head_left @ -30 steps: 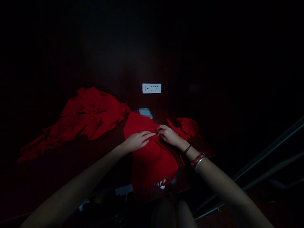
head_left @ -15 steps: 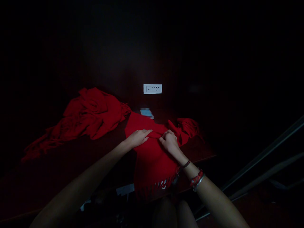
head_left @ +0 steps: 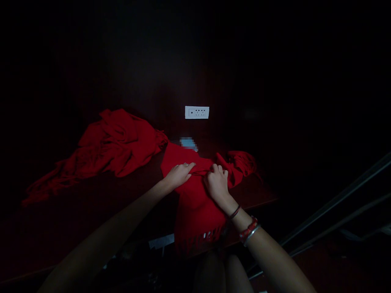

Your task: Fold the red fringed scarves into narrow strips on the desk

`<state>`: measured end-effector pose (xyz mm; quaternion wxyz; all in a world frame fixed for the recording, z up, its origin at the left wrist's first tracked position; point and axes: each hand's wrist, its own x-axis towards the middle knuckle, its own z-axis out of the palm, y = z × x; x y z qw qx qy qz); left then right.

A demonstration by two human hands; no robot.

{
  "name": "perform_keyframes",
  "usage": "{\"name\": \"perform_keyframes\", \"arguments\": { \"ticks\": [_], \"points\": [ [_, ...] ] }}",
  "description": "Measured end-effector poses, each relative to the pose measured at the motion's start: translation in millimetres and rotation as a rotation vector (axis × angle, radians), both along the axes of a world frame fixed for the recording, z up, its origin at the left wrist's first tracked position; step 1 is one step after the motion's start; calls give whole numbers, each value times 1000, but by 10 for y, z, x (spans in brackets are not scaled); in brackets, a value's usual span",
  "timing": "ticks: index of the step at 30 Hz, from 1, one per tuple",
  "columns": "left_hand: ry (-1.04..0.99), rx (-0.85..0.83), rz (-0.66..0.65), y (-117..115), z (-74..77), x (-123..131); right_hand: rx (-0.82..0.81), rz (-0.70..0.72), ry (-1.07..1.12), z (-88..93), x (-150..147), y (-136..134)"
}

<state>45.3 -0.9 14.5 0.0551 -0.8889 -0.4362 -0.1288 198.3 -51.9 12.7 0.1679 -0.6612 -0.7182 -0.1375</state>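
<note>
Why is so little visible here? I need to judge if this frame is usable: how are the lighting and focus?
Head view: very dim, with the upper half and edges almost black; only the red scarf, both hands and the white wall socket stand out. The left hand and right hand look fairly sharp, no glare. A small pixelated patch sits behind the scarf.

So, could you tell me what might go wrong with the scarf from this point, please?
The fringed end of the red knitted scarf hangs over the dark table's edge; its weight might drag the cloth off. The right hand pinches a ridge that the left hand presses, so creases may set. The dim light could hide an uneven edge.
</note>
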Motion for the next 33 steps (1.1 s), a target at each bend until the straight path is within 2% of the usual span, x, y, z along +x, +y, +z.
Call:
{"name": "perform_keyframes", "arguments": {
  "ticks": [5,8,12,15,19,26,31,33],
  "points": [
    [-70,22,14,-17,19,9,-171,-119,311,31,55,120],
    [-50,6,-12,-25,-40,27,-97,-130,159,19,88,55],
    [-50,-37,-93,-15,-120,10,9,-75,-49,13,115,-89],
    [-86,-124,-128,15,-144,-33,-36,-25,-49,26,122,-105],
    [-85,-280,-92,63,-139,-70,-81,22,-56,39,114,-35],
    [28,-494,39,28,43,-117,-109,-36,-44,78,154,82],
    [42,-532,67,-27,90,-161,-149,-122,60,12,187,56],
    [27,-524,58,-42,75,-185,-118,-106,93,-8,211,4]
  ]
}}
